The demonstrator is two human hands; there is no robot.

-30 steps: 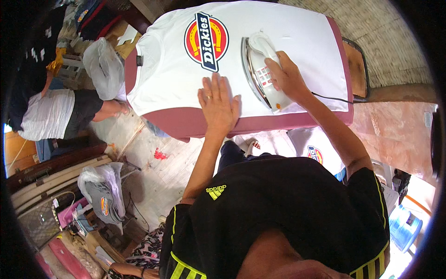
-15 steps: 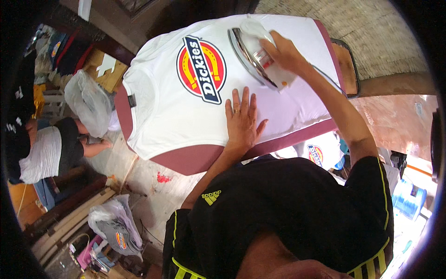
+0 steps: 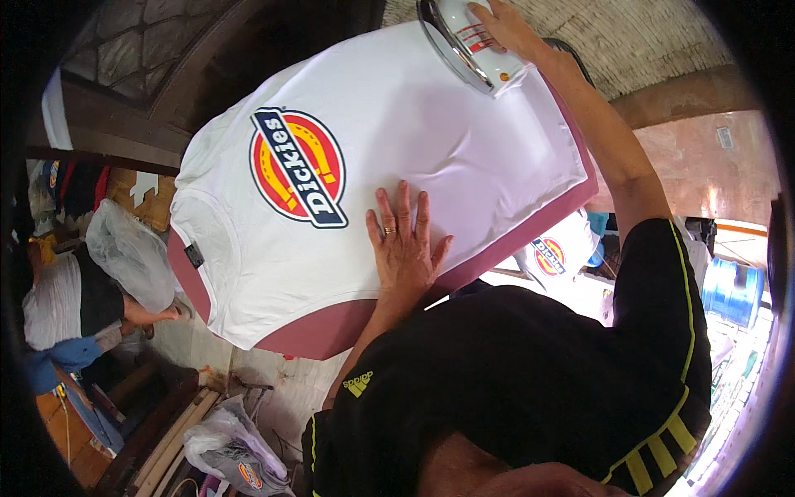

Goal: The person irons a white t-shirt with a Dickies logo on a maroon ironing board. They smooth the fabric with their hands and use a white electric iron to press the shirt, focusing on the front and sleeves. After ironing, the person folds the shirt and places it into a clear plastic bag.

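A white T-shirt is spread over a maroon padded board. Its chest carries a round red and yellow print crossed by a dark blue bar. My right hand is closed around the handle of a white iron with a shiny metal rim, at the shirt's far right edge. My left hand, a ring on one finger, lies flat on the fabric near the close edge, right of the print. Shallow creases run through the cloth between the hands. The iron's underside is hidden.
Another person is at the far left beside a clear plastic bag. A bagged grey garment sits low at left, near wooden planks. At right are a blue water jug and another printed white garment.
My right hand has carried the iron away from the print toward the shirt's far right edge. The left hand remains flat on the shirt. The whole view has shifted.
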